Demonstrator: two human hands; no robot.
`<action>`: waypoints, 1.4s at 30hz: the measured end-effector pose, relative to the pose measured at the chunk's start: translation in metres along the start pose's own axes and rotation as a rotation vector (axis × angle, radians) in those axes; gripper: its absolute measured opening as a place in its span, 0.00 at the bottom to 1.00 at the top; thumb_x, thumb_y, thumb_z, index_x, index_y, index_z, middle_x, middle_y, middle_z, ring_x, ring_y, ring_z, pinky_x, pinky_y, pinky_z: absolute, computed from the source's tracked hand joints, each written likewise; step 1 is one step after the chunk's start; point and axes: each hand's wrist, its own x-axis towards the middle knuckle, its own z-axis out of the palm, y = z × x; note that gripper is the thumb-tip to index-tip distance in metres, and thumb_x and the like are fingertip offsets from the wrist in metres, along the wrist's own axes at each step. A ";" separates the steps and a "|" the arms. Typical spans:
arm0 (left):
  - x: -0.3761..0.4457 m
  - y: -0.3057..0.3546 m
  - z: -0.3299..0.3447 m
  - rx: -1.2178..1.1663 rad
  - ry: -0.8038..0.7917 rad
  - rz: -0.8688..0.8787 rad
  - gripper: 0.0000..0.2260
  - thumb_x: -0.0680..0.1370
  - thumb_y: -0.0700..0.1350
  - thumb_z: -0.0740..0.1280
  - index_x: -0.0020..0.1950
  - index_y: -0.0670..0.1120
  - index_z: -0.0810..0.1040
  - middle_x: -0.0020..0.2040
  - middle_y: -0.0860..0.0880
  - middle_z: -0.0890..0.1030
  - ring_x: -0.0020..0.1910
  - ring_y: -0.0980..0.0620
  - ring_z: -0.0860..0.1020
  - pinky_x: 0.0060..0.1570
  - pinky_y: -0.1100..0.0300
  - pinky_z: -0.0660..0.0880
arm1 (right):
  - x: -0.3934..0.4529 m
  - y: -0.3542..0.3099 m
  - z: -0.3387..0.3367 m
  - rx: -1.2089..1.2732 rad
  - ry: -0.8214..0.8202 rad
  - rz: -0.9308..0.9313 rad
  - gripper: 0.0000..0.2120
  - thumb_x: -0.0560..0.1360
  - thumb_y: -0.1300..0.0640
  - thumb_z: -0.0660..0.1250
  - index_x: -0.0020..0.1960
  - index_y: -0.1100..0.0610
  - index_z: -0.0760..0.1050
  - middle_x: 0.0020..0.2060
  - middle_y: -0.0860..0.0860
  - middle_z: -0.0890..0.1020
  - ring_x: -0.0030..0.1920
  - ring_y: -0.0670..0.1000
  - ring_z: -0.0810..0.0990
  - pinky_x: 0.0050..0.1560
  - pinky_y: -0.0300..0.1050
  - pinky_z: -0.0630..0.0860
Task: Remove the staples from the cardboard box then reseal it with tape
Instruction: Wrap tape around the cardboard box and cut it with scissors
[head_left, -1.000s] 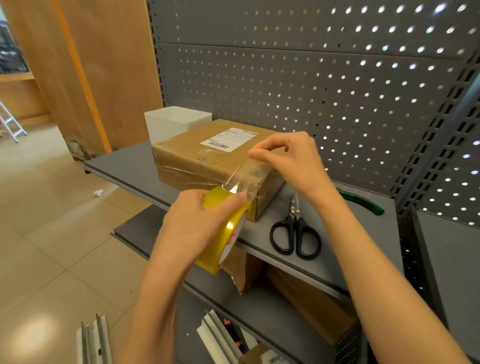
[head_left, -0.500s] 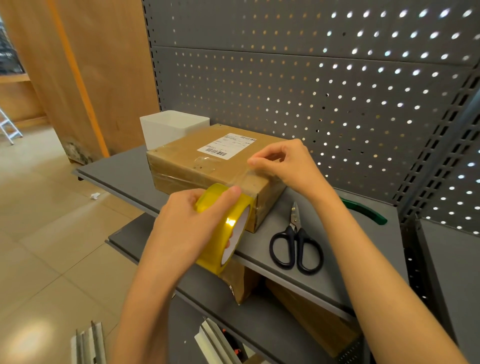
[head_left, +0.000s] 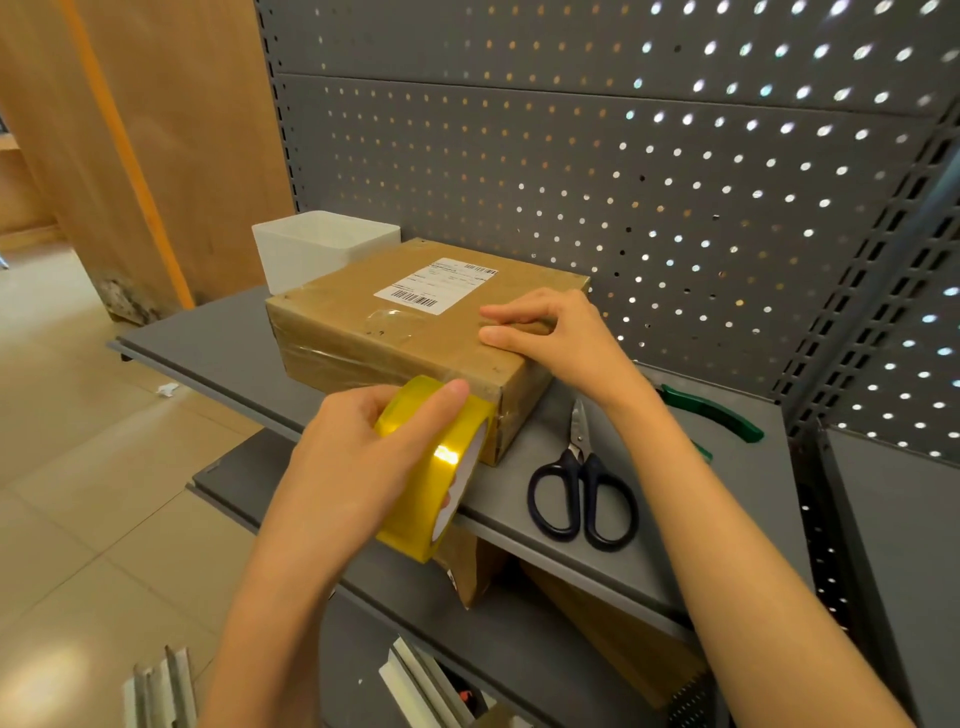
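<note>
Head view. A brown rectangular cardboard box (head_left: 415, 332), bearing a white printed shipping label (head_left: 435, 285) on its top face, lies flat on a grey metal shelf (head_left: 218, 348) in front of a grey perforated back panel (head_left: 597, 156). The left hand (head_left: 358, 457) grips a yellow roll of clear packing tape (head_left: 434, 470), fingers curled over the rim and thumb along the outer band; the roll stands on edge against the box's near corner. The right hand (head_left: 550, 338) rests on the top face of the box near its right edge, thumb and forefinger pressed down flat on the cardboard, the other fingers curled; whether it pinches a tape end cannot be told. A pair of black-handled scissors (head_left: 582, 493) lies closed on the shelf just right of the box, blades pointing toward the panel. A green-handled tool (head_left: 711, 415) lies behind the right forearm. A white open plastic bin (head_left: 317, 249) stands at the box's far left corner. Further cardboard boxes (head_left: 623, 639) sit on the shelf below.
</note>
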 end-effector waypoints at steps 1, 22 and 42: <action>0.000 -0.001 0.001 -0.007 0.001 0.004 0.17 0.61 0.70 0.64 0.40 0.61 0.79 0.34 0.45 0.83 0.38 0.43 0.82 0.45 0.40 0.79 | 0.000 -0.001 0.000 0.008 -0.010 0.022 0.14 0.69 0.53 0.73 0.55 0.52 0.81 0.50 0.50 0.82 0.52 0.45 0.79 0.61 0.43 0.73; 0.000 -0.026 -0.003 -0.168 -0.047 -0.010 0.17 0.63 0.63 0.65 0.42 0.55 0.83 0.37 0.50 0.84 0.33 0.55 0.81 0.38 0.59 0.77 | -0.039 -0.017 0.030 -0.492 -0.211 -0.204 0.22 0.82 0.51 0.49 0.74 0.57 0.59 0.74 0.50 0.60 0.74 0.46 0.55 0.73 0.43 0.51; -0.013 -0.031 -0.007 -0.011 0.032 -0.055 0.29 0.60 0.70 0.60 0.41 0.48 0.81 0.35 0.43 0.82 0.33 0.46 0.81 0.42 0.50 0.79 | -0.041 -0.016 0.034 -0.464 -0.184 -0.180 0.21 0.82 0.52 0.48 0.74 0.56 0.58 0.74 0.49 0.61 0.74 0.46 0.56 0.73 0.44 0.50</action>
